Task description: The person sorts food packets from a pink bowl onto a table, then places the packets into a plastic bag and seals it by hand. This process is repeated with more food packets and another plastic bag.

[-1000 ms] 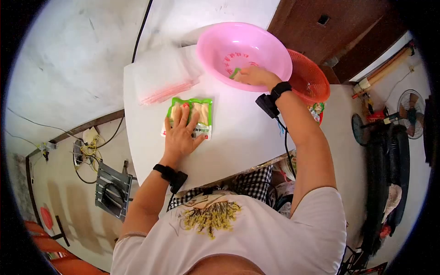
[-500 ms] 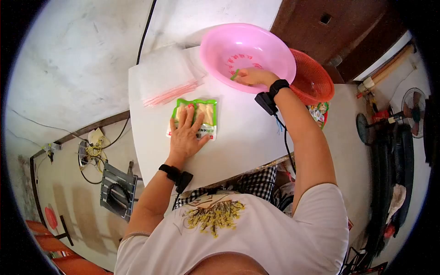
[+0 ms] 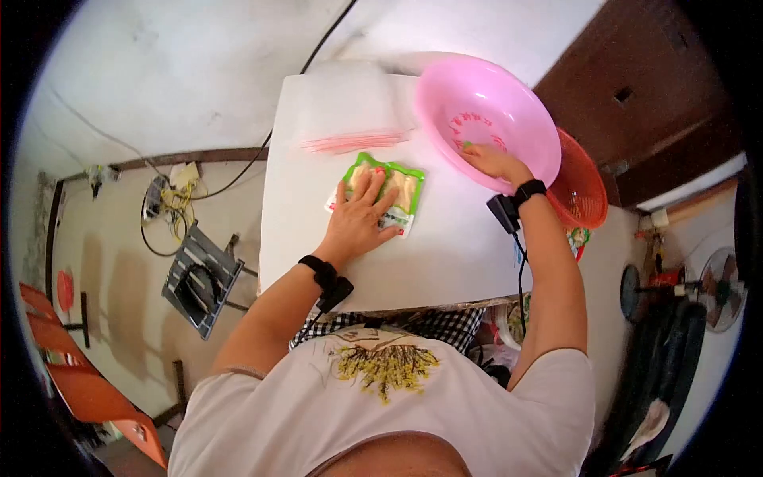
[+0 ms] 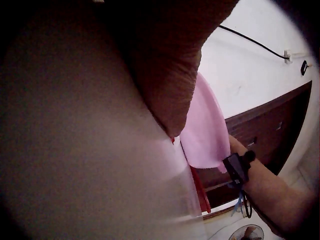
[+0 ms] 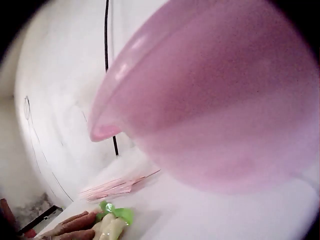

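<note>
In the head view, my left hand [image 3: 359,219] lies with spread fingers across a flat, clear-fronted food packet [image 3: 405,189] with a green border and pale pieces inside. Its palm fills the top of the left wrist view. My right hand [image 3: 499,163] reaches over the near rim into a pink plastic basin [image 3: 528,119], fingers bent down around a small green-edged packet [image 3: 466,145]. Most of that packet is hidden under the hand. The basin's outer wall [image 5: 210,110] blocks the right hand in the right wrist view, where the left fingers [image 5: 75,225] show at the lower left.
A stack of clear bags with pink edges [image 3: 354,141] lies on the white table [image 3: 318,262] behind the packet. An orange-red basket [image 3: 584,179] sits right of the basin, with colourful packaging [image 3: 579,237] below it. A folding chair [image 3: 203,278] stands on the floor at left.
The head view has shifted and turned, so table, basin and packet appear further right. My left hand stays on the packet; my right hand stays inside the basin, and less of its green-edged packet shows.
</note>
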The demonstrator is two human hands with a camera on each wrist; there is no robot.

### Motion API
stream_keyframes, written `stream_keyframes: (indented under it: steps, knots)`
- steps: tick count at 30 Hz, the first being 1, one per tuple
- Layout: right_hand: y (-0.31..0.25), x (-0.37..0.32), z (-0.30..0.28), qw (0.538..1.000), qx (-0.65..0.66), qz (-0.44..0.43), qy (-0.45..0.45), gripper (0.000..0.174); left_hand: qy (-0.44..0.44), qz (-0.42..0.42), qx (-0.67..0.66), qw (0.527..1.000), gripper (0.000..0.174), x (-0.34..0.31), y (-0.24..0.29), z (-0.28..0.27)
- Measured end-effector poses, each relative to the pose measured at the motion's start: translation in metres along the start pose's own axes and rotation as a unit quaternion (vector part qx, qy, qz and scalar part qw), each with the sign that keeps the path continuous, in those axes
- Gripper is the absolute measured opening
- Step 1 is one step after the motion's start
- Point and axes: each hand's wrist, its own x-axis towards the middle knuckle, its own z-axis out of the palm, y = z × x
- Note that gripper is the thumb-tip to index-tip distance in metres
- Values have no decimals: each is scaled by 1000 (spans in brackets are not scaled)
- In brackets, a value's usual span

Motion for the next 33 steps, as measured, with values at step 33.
stream_keyframes:
  steps: [33]
  knots:
    - [-114,-174,39,863,226,-67,446,22,52,7,26,998,67,-6,-6,18]
